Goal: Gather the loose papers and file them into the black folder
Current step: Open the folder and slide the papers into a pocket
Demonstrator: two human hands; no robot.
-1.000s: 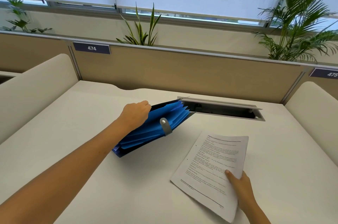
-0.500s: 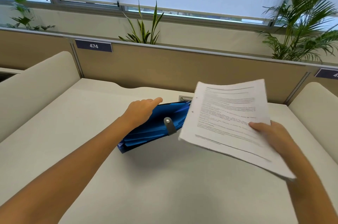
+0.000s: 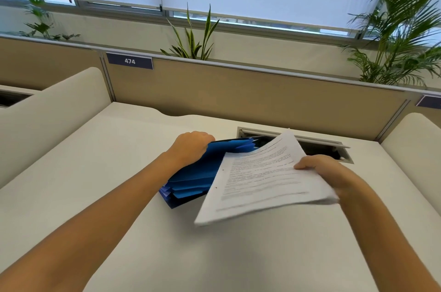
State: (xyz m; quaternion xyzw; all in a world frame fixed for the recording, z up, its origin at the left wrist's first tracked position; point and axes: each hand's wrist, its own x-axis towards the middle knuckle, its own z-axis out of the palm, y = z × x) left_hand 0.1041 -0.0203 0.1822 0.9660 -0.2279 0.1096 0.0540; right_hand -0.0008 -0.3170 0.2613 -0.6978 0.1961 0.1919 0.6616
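Left hand [image 3: 191,147] clamps the top edge of the black folder [image 3: 191,180], propping its blue pockets open on the desk [image 3: 100,172], while the right hand [image 3: 321,172] pinches the papers [image 3: 260,179] by their right edge, carrying them above the folder's mouth. Light and limp, the sheets sag at their free corner; a two-edge hold would likely steady them. Paper hides the folder's right half, and motion blurs the print.

The folder [image 3: 191,179] lies on the bench [image 3: 119,172] under the left hand [image 3: 191,146]. The papers [image 3: 260,179], held off the bench by the right hand [image 3: 322,172], overlap the folder's right side. Behind both hands sits the cable hatch [image 3: 317,146].
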